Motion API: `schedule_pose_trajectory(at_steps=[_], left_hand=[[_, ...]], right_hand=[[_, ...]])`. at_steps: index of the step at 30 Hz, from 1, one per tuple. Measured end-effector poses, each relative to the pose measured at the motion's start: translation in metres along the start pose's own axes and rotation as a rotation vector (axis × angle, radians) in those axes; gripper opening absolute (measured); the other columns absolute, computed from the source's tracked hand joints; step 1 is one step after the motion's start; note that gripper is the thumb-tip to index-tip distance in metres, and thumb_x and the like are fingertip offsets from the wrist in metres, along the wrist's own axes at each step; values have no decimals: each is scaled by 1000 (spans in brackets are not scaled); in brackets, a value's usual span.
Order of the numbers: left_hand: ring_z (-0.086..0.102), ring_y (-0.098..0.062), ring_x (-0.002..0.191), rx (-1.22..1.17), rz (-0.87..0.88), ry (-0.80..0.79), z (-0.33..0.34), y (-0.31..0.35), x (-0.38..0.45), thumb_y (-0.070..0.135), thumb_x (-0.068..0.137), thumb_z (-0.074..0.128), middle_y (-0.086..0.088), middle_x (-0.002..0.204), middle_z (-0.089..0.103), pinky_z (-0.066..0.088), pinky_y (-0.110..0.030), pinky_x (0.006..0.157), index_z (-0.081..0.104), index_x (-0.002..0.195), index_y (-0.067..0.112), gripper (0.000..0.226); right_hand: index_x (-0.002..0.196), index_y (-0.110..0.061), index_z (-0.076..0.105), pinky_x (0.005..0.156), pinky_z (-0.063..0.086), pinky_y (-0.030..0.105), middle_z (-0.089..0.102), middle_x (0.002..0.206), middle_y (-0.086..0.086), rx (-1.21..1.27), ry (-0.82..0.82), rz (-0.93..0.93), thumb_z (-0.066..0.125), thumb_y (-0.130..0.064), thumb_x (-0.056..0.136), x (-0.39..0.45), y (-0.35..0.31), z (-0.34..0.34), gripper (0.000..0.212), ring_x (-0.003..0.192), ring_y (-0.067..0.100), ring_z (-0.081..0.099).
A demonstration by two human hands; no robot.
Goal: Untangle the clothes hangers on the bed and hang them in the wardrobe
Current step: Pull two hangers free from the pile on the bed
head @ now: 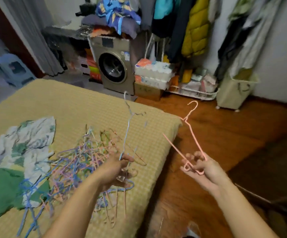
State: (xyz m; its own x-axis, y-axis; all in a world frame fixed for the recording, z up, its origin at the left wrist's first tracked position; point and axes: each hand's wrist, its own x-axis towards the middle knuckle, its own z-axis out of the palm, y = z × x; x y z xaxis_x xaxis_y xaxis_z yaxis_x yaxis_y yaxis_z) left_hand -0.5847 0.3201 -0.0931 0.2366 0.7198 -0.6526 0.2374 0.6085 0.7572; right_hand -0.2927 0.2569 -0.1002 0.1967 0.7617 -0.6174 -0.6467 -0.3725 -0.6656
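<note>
Dim, blocky blur (edges warped)

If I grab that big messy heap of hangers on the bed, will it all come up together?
Probably in clumps: the hanger pile looks hooked together. The thin wires seem light, likely springy, and may snag the blanket beside it.

My right hand (201,166) pinches a pink hanger (189,134) by its lower corner, hook pointing up and away over the wooden floor (225,134). My left hand (117,170) grips a blue hanger (128,127), its hook raised above the bed (70,103) (the frame is blurred, so its shape is hard to read). Just left of and beneath that hand lies the tangled pile of hangers (74,162); a rumpled cloth (24,141) lies farther left.
</note>
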Motion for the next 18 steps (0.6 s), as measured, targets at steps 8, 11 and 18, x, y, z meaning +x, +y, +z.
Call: schedule_pose_trajectory(at_steps=[8,11,18], left_hand=[[56,-21,64,539,-141,-414,203,10,35,58,100,34,-14,95,66,48,-29,57,64,115,21,50],[52,-20,54,789,-88,-539,330,9,40,58,101,32,-9,76,60,43,-27,58,66,112,26,47],[57,-23,56,816,75,-879,539,22,1,39,104,33,-18,91,56,48,-32,51,48,118,31,21]], right_hand=[[111,-3,59,67,48,35,59,91,18,-244,504,-7,41,5,97,-71,-2,-180,24,78,27,56],[108,-11,61,67,49,34,61,97,14,-158,702,-55,46,-5,99,-113,-14,-278,18,80,25,58],[103,-28,61,58,42,31,54,75,2,8,1018,-294,47,-41,101,-198,-66,-404,19,65,18,53]])
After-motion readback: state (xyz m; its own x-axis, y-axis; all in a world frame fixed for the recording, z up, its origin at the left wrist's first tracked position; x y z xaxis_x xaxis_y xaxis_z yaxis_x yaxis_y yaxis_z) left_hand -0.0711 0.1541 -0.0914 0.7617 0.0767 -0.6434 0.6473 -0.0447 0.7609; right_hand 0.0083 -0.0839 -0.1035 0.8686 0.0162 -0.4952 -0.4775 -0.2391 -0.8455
